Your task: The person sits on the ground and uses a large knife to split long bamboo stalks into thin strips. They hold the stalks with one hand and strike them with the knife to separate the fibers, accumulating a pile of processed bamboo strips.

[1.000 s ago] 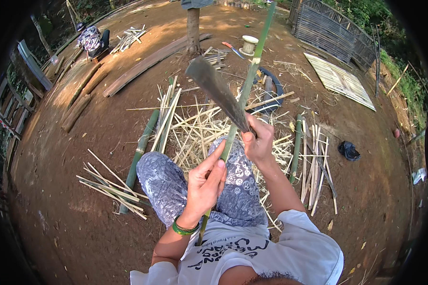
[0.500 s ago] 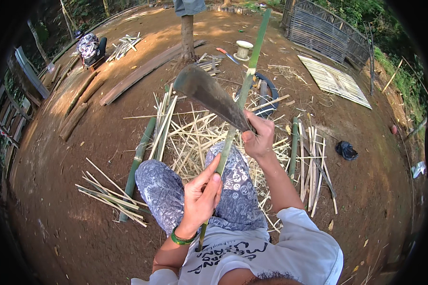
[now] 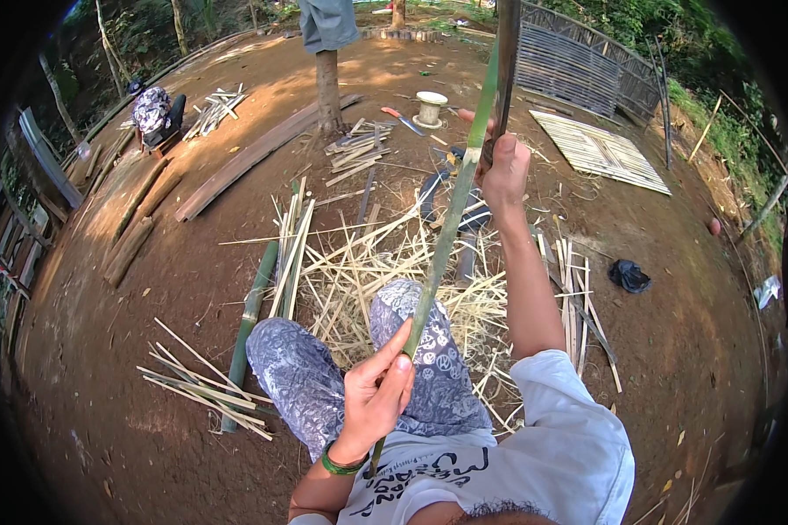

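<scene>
Gripping a long green bamboo strip [image 3: 446, 236] low on its length, the left hand [image 3: 375, 398] has its thumb and fingers pinched shut around it just above the person's patterned trousers [image 3: 306, 376]. A green wristband [image 3: 341, 464] circles that wrist. The strip rises steeply away from the body, up and slightly to the right, passing over the knees. Higher up, the right hand [image 3: 505, 171] is raised at arm's length with its fingers closed around the handle of a dark machete-like blade [image 3: 506, 61], which points upward beside the strip's upper part; whether the blade touches the bamboo there cannot be told.

Below the arms, a heap of pale split bamboo slivers [image 3: 368, 271] covers the dirt in front of the knees. A whole green bamboo pole [image 3: 249, 328] lies to the left of the legs, with a small bundle of thin splints [image 3: 201, 385] across its near end. To the right lie more slats and a dark cloth [image 3: 629, 276]. Farther off, wooden planks [image 3: 245, 162] rest on the ground, a pale spool [image 3: 430, 108] stands near a tree trunk [image 3: 328, 87], a woven bamboo panel [image 3: 600, 149] lies flat, and another person [image 3: 153, 109] sits at the far left.
</scene>
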Action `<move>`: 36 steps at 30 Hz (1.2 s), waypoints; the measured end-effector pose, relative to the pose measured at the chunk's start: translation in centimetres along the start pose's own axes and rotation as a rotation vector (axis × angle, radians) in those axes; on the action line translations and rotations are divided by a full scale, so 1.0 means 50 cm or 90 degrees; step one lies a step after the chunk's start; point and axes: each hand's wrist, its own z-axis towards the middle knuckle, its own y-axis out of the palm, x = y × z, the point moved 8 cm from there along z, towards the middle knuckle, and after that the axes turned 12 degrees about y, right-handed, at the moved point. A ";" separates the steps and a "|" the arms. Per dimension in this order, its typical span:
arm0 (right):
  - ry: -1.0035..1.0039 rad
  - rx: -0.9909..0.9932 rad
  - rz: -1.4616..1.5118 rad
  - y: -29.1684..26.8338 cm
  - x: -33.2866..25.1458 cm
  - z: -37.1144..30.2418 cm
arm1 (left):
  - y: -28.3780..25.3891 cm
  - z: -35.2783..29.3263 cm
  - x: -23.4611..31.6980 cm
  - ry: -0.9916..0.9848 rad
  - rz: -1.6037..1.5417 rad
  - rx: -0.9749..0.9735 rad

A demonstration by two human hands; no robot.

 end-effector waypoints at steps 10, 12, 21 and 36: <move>-0.286 -0.053 -0.169 0.070 -0.057 -0.100 | -0.023 0.020 -0.024 0.015 0.001 0.070; -0.156 -0.052 -0.167 0.061 -0.007 -0.059 | -0.034 0.005 -0.029 -0.001 0.016 0.081; 0.137 0.012 -0.012 -0.041 0.061 0.144 | -0.015 0.032 -0.047 -0.027 -0.153 0.023; 0.333 -0.148 0.123 0.117 0.149 0.005 | -0.039 0.110 -0.196 -0.254 -0.536 -0.016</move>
